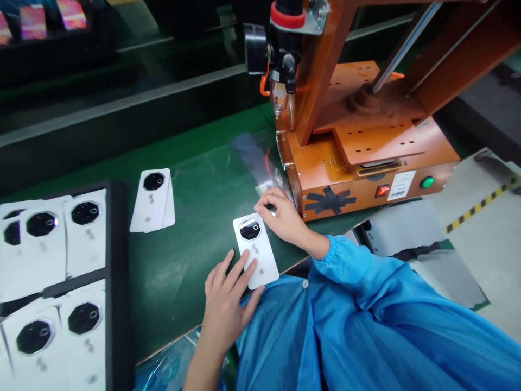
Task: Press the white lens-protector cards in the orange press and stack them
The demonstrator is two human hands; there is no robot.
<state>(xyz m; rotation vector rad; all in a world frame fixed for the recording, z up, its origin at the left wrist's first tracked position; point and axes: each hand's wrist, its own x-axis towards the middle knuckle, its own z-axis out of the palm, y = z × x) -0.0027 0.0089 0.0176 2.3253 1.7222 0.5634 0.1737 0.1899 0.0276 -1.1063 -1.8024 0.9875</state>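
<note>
A white phone back cover with a black, roughly octagonal camera area lies on the green tabletop near its front edge. My left hand has its fingers spread, with the fingertips resting on the cover's left side and the thumb by its lower end. At the cover's upper right corner, my right hand has thumb and forefinger pinched together; whatever is between them is too small to make out. Further left, two more white phone covers lie overlapped on the table.
A black divided tray on the left holds several white phone covers. To the right stands an orange press machine with a red switch and green button. Clear plastic film lies beside it. Beyond the green table runs a dark rail.
</note>
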